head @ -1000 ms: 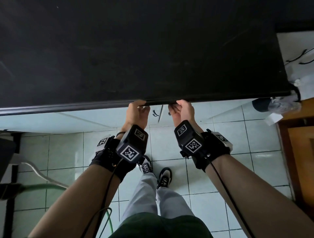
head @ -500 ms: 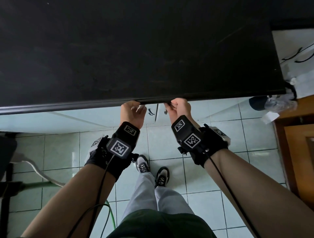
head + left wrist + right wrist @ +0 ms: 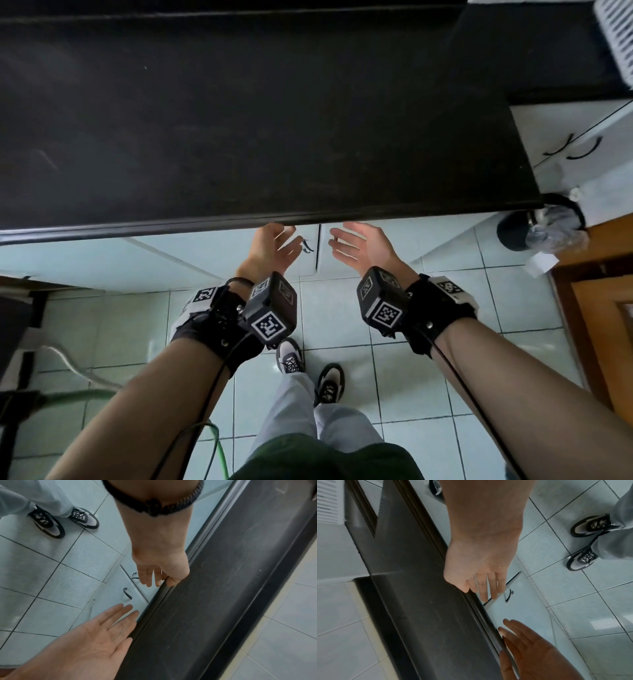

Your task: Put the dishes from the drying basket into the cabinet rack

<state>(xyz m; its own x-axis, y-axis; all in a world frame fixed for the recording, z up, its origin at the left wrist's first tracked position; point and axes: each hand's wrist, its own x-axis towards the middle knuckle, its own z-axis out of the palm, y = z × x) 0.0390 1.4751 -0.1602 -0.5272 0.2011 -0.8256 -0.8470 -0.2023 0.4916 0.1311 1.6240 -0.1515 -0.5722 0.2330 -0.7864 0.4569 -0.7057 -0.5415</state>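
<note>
- Left hand (image 3: 272, 245), right hand (image 3: 359, 245): hovering released, fingers straight, beneath black tabletop (image 3: 239, 130) edge, centre frame.
- Drying basket (image 3: 616, 37): sitting upper right.
- Advice: hook both cabinet handles (image 3: 127, 593), pull evenly.

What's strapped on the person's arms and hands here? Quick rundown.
Both forearms are bare, no sleeves or gloves. Each wrist wears a black strap carrying a black camera box with black-and-white square markers, plus a white marker tab. A thin black cable runs back along each arm. The left wrist also has a black braided cord bracelet.
</note>
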